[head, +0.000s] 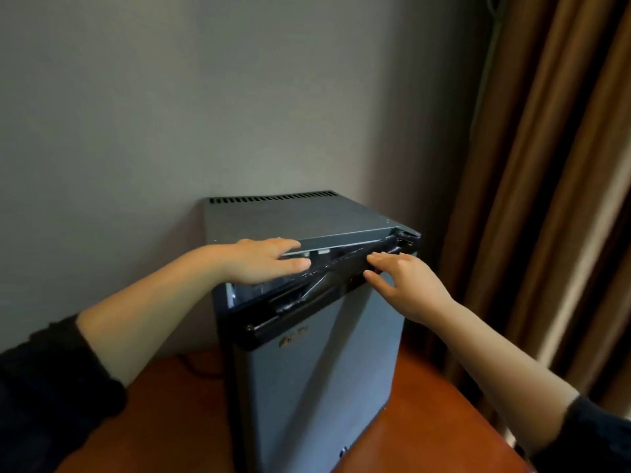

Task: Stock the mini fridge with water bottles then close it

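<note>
Item: grey box-shaped metal mini fridge (307, 220) at the reddish-brown wooden tabletop's (426, 404) back edge, black-trimmed door (317, 387) ajar; we are bracing its top with our flat left hand (263, 264) while our straight-fingered right hand (406, 285) is pressing the door, ideally evenly until sealed.

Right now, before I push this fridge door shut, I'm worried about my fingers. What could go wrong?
1. The door stands slightly ajar, and your left hand rests on the front edge of the fridge with fingertips over the gap; closing could pinch them.
2. Your right hand touches the door's top trim close to the hinge side, so a push from there may be weak and the door may not seal.
</note>
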The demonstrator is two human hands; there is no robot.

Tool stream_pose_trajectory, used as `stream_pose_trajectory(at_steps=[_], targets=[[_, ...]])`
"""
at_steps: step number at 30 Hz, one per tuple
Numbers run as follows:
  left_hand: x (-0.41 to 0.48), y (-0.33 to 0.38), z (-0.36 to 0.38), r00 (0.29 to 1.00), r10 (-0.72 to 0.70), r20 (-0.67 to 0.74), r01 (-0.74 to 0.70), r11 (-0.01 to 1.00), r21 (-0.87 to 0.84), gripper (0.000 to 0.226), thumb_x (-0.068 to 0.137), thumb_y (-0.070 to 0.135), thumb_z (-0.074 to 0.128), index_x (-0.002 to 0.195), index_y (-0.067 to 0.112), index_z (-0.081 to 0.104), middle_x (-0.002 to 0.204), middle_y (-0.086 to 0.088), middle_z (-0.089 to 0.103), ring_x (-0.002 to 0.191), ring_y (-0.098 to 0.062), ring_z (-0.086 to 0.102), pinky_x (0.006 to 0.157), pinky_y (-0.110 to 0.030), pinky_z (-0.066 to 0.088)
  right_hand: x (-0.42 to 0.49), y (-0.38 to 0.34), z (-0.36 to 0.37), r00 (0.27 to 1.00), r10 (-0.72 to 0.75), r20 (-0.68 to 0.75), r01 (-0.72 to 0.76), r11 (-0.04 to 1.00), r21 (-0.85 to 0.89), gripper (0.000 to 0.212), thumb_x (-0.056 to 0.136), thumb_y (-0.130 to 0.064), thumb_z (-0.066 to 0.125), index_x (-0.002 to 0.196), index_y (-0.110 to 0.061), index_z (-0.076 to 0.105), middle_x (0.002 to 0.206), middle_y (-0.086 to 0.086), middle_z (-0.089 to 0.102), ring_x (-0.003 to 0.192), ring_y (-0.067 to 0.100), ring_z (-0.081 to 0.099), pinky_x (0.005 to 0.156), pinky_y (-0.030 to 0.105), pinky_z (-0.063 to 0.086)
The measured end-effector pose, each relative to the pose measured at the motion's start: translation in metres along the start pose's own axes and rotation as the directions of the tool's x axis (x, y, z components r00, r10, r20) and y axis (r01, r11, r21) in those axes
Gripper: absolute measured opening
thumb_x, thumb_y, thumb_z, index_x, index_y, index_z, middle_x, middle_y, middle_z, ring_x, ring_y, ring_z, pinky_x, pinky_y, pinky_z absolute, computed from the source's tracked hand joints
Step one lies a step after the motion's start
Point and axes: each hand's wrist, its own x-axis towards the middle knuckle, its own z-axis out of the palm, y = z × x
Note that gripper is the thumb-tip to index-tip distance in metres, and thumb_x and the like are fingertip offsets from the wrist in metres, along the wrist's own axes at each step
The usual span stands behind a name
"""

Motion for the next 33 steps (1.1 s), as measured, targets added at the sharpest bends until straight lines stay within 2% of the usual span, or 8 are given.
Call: stream_pose_trajectory(at_steps=[5, 9, 12, 18, 24, 27, 29, 33], targets=[[0.006, -0.016, 0.021, 0.999, -0.038, -0.034, 0.042, 0.992, 0.115, 0.081, 0.089, 0.063, 0.034, 0.151, 0.023, 0.001, 0.160, 0.005, -0.008, 0.146, -0.008, -0.013, 0.120, -0.040, -0.006, 0.021, -0.007, 0.014, 1.000, -0.010, -0.021, 0.008, 0.998, -0.059, 0.041, 0.099, -0.036, 0.040, 0.125, -0.010, 0.057, 0.127, 0.006, 0.062, 0.123, 0.021, 0.052, 0.107, 0.032, 0.036], [0.018, -0.030, 0.036, 0.992, -0.074, -0.101, 0.093, 0.976, 0.196, 0.085, 0.089, 0.063, 0.034, 0.150, 0.021, -0.008, 0.158, 0.004, -0.015, 0.144, -0.009, -0.019, 0.120, -0.041, -0.008, 0.035, -0.005, 0.027, 0.998, -0.054, -0.027, 0.051, 0.993, -0.109, 0.045, 0.100, -0.037, 0.035, 0.139, -0.016, 0.045, 0.144, 0.001, 0.049, 0.136, 0.014, 0.040, 0.116, 0.030, 0.019], [0.029, -0.044, 0.041, 0.975, -0.086, -0.206, 0.147, 0.943, 0.299, 0.082, 0.091, 0.062, 0.028, 0.149, 0.021, -0.013, 0.158, 0.003, -0.019, 0.143, -0.010, -0.024, 0.119, -0.042, -0.010, 0.044, 0.001, 0.041, 0.996, -0.081, -0.042, 0.075, 0.991, -0.115, 0.048, 0.101, -0.036, 0.034, 0.144, -0.016, 0.037, 0.150, 0.001, 0.041, 0.141, 0.015, 0.033, 0.118, 0.029, 0.015], [0.044, -0.054, 0.041, 0.962, -0.076, -0.261, 0.167, 0.923, 0.348, 0.083, 0.088, 0.067, 0.022, 0.149, 0.022, -0.012, 0.158, 0.007, -0.017, 0.143, -0.008, -0.023, 0.119, -0.042, -0.010, 0.049, 0.019, 0.060, 0.965, -0.178, -0.191, 0.161, 0.982, -0.103, 0.048, 0.091, -0.035, 0.035, 0.122, -0.011, 0.063, 0.123, 0.005, 0.067, 0.118, 0.021, 0.061, 0.102, 0.040, 0.041], [0.047, -0.053, 0.036, 0.969, -0.122, -0.213, 0.174, 0.954, 0.246, 0.105, 0.060, 0.080, 0.003, 0.149, 0.025, -0.012, 0.157, 0.010, -0.017, 0.137, -0.002, -0.027, 0.117, -0.038, -0.014, 0.068, 0.037, 0.061, 0.900, -0.327, -0.288, 0.348, 0.937, 0.023, 0.038, 0.092, -0.028, 0.041, 0.112, -0.012, 0.070, 0.115, 0.002, 0.070, 0.112, 0.017, 0.065, 0.108, 0.031, 0.032], [0.054, -0.050, 0.028, 0.974, -0.150, -0.169, 0.164, 0.983, 0.077, 0.105, 0.062, 0.082, 0.010, 0.150, 0.027, -0.001, 0.159, 0.011, -0.008, 0.142, -0.002, -0.018, 0.118, -0.035, -0.010, 0.084, 0.046, 0.057, 0.871, -0.421, -0.252, 0.437, 0.900, 0.010, 0.037, 0.091, -0.029, 0.043, 0.111, -0.015, 0.070, 0.118, -0.001, 0.069, 0.114, 0.015, 0.063, 0.106, 0.033, 0.035], [0.061, -0.048, 0.018, 0.970, -0.175, -0.170, 0.170, 0.985, -0.040, 0.086, 0.079, 0.072, 0.026, 0.150, 0.027, 0.009, 0.159, 0.008, 0.003, 0.145, -0.003, -0.008, 0.119, -0.033, -0.003, 0.099, 0.049, 0.051, 0.859, -0.464, -0.215, 0.481, 0.876, 0.030, 0.039, 0.091, -0.032, 0.041, 0.113, -0.015, 0.069, 0.119, -0.001, 0.069, 0.116, 0.016, 0.062, 0.105, 0.035, 0.042], [0.074, -0.033, -0.010, 0.964, -0.148, -0.221, 0.112, 0.979, -0.171, 0.055, 0.092, 0.048, 0.045, 0.142, 0.028, 0.035, 0.151, 0.009, 0.034, 0.140, -0.006, 0.028, 0.116, -0.028, 0.024, 0.132, 0.050, 0.027, 0.915, -0.402, 0.015, 0.395, 0.904, 0.167, 0.042, 0.096, -0.037, 0.038, 0.118, -0.014, 0.065, 0.127, 0.000, 0.064, 0.128, 0.019, 0.052, 0.110, 0.034, 0.036]])
